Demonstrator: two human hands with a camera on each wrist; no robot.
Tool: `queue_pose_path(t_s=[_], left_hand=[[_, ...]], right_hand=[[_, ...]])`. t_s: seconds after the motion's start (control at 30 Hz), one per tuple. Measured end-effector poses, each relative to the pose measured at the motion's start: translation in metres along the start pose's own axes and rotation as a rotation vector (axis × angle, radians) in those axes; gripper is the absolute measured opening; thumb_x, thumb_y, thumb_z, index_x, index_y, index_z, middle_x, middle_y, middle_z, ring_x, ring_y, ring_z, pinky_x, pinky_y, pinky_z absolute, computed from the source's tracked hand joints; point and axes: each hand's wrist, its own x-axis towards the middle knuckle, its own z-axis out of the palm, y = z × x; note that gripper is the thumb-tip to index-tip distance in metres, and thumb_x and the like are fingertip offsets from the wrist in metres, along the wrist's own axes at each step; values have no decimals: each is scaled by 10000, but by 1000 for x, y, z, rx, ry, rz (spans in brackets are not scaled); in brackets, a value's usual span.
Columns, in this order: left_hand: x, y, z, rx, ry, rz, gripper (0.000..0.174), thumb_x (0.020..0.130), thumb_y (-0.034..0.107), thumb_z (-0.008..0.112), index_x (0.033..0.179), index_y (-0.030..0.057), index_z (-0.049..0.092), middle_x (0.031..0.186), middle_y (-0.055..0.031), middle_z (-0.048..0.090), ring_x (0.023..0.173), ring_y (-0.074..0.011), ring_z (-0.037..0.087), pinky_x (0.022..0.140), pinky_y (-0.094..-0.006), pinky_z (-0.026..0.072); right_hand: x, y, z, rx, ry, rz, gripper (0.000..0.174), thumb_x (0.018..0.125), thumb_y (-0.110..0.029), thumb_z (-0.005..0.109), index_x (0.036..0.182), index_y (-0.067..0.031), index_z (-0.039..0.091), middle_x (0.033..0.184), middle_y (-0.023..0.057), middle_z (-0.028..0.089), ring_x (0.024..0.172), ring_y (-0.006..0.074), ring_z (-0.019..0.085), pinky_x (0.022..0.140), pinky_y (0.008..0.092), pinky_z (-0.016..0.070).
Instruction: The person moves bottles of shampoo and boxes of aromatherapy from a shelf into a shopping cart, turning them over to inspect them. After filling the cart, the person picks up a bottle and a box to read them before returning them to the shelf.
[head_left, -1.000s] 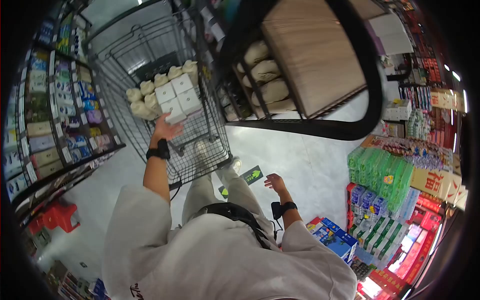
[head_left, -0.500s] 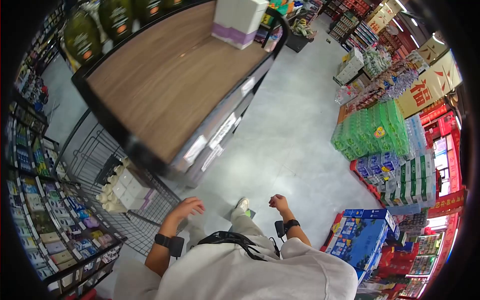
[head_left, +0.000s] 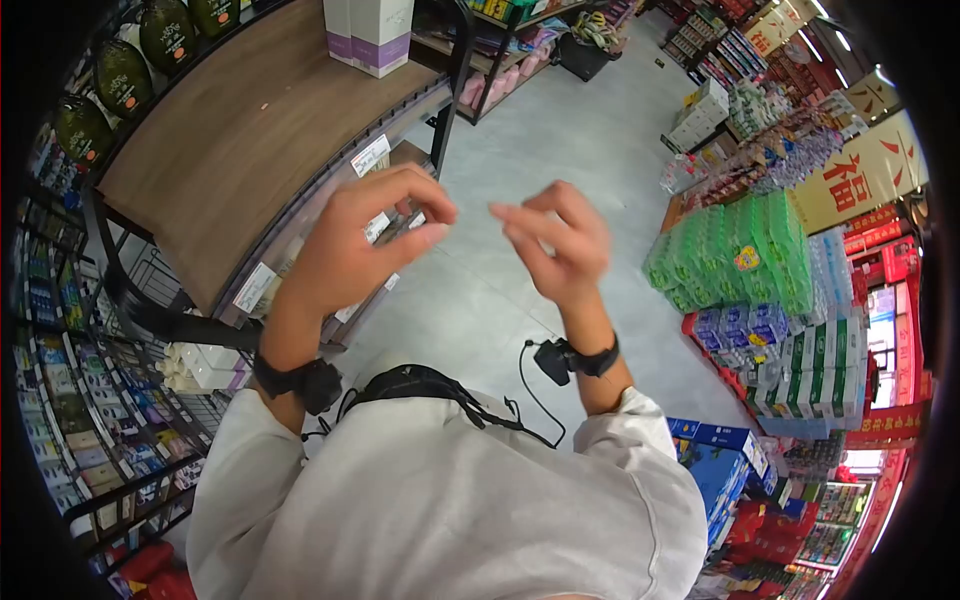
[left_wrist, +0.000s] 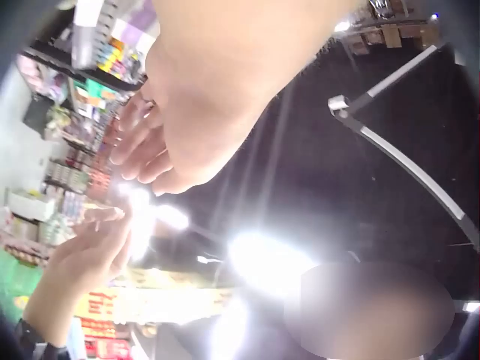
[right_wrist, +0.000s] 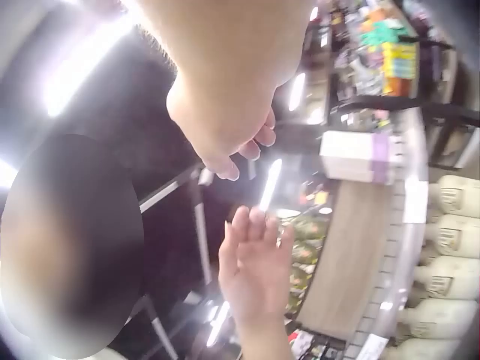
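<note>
Both hands are raised in front of the chest and hold nothing. In the head view the left hand has loosely bent fingers and overlaps the shelf's front edge. The right hand, fingers bent and thumb apart, is over the floor, with a gap between the two hands. A wooden display shelf stands ahead on the left. White boxes with a purple band stand at its far end, and dark green bottles line its back. Cream bottles sit on a lower level in the right wrist view.
At the lower left a wire shopping cart carries white boxes. Packed shelves run along the far left. Green bottle packs are stacked on the right, with blue cartons nearer. Grey floor runs between.
Both hands have risen toward the chest and drawn closer together. The left hand has moved away from the cart's side. The view has turned toward the display shelf, leaving the cart at lower left.
</note>
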Motion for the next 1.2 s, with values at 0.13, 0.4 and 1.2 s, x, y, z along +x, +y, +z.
queue_pose_path(t_s=[0.13, 0.4, 1.2], left_hand=[[36, 28, -26, 23, -70, 354, 103, 772, 29, 681, 872, 3, 678, 829, -101, 681, 759, -203, 626, 678, -324, 437], [94, -6, -67, -16, -262, 514, 158, 727, -1, 730, 874, 44, 692, 784, -42, 686, 668, -166, 620, 638, -298, 388], [191, -59, -28, 77, -100, 139, 53, 791, 32, 715, 823, 59, 683, 760, -29, 671, 612, -168, 597, 605, -301, 393]], right_hand=[[56, -14, -22, -71, -60, -436, 392, 591, -118, 776, 974, -203, 776, 693, -31, 521, 532, 115, 437, 485, 262, 344], [102, 31, -3, -31, -136, -648, 224, 737, -237, 796, 956, -206, 766, 663, -35, 474, 504, 102, 398, 451, 244, 316], [164, 236, 49, 807, -212, -743, 268, 612, -144, 814, 874, -178, 769, 627, -24, 467, 480, 108, 398, 444, 247, 264]])
